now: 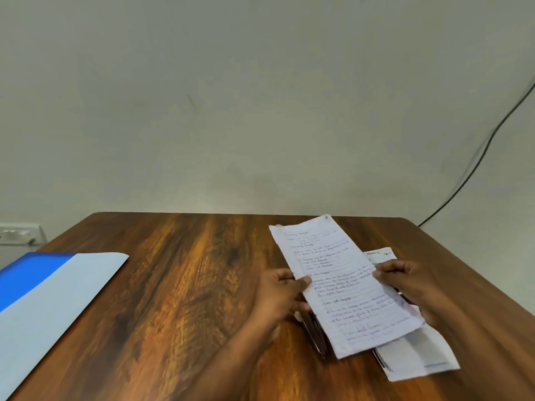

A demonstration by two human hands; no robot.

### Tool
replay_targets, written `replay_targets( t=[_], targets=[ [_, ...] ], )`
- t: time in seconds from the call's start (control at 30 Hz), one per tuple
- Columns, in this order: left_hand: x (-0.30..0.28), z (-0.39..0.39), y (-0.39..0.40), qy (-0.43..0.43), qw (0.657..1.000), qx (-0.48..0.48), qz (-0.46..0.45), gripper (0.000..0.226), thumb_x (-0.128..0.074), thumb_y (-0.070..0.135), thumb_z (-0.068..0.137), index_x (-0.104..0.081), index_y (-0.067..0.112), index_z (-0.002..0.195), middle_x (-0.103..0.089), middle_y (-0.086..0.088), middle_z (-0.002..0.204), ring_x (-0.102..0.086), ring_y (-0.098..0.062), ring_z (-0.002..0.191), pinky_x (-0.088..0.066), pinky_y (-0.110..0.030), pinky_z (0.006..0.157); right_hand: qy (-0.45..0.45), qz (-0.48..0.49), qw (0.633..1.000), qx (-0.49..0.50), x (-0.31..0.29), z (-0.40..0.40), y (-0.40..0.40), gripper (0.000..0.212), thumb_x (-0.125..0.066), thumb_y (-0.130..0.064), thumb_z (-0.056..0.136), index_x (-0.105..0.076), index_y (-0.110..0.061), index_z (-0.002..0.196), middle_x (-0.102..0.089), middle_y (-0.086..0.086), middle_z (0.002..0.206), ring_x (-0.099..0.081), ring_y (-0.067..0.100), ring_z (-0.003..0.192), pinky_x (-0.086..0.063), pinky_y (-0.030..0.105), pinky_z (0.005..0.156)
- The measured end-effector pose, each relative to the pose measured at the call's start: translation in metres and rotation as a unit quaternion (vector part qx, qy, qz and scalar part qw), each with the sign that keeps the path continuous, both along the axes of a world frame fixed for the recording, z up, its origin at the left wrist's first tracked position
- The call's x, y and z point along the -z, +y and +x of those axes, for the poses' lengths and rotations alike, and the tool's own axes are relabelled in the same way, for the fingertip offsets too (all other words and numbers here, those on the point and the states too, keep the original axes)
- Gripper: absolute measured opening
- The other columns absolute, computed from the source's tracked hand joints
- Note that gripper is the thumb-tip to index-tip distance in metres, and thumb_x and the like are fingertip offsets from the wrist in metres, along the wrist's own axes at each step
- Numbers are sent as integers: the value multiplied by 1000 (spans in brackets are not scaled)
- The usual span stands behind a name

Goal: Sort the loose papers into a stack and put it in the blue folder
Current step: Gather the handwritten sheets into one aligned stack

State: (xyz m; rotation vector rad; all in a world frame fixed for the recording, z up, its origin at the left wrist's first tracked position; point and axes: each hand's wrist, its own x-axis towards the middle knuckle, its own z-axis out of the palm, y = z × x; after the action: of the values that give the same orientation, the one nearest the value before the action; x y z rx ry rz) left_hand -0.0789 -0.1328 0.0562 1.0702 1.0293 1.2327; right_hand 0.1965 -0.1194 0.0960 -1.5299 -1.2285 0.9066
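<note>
Step in hand: gathering. Left hand [282, 295] and right hand [411, 280] each pinch the handwritten sheet [344, 285] over remaining papers [417, 351], worktop [188, 285] 4 o'clock. Blue folder [43, 290] lies open, 9 o'clock. Next, likely: square edges, carry stack left.

My handwritten lined sheet [341, 285] lies angled atop other papers [419, 354], right of centre; the blue folder [43, 290] lies open, far left.

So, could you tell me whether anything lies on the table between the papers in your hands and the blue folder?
Nothing visible does. Both hands, left and right, hold the papers at the table's right; only bare wood separates them from the blue folder at the left.
</note>
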Motion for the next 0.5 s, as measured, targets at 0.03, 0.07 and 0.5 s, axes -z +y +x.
replay_targets(
  t=[0.03,0.07,0.5],
  targets=[
    [0,11,1,0,1000,9,1,17,-73,7,97,-70,-3,110,-82,-12,98,-79,-28,78,-65,-34,63,-10,-6,1000,11,1,9,-3,7,-80,-3,87,-77,-5,94,-79,9,93,-74,25,83,-54,33,65],
    [1,21,2,4,1000,18,2,16,-72,6,97,-70,-3,110,-82,-11,99,-80,-28,84,-66,-37,69,-22,-12,999,21,4,17,-4,7,-80,-4,88,-76,-5,93,-78,9,94,-73,26,85,-53,33,65],
    [33,103,33,169,985,38,-5,36,-74,-2,91,-69,5,126,-81,-7,93,-80,-21,74,-66,-47,79,-145,-27,982,115,43,87,-8,9,-78,-8,92,-77,-10,83,-77,7,87,-71,30,87,-58,43,75]
  ],
)
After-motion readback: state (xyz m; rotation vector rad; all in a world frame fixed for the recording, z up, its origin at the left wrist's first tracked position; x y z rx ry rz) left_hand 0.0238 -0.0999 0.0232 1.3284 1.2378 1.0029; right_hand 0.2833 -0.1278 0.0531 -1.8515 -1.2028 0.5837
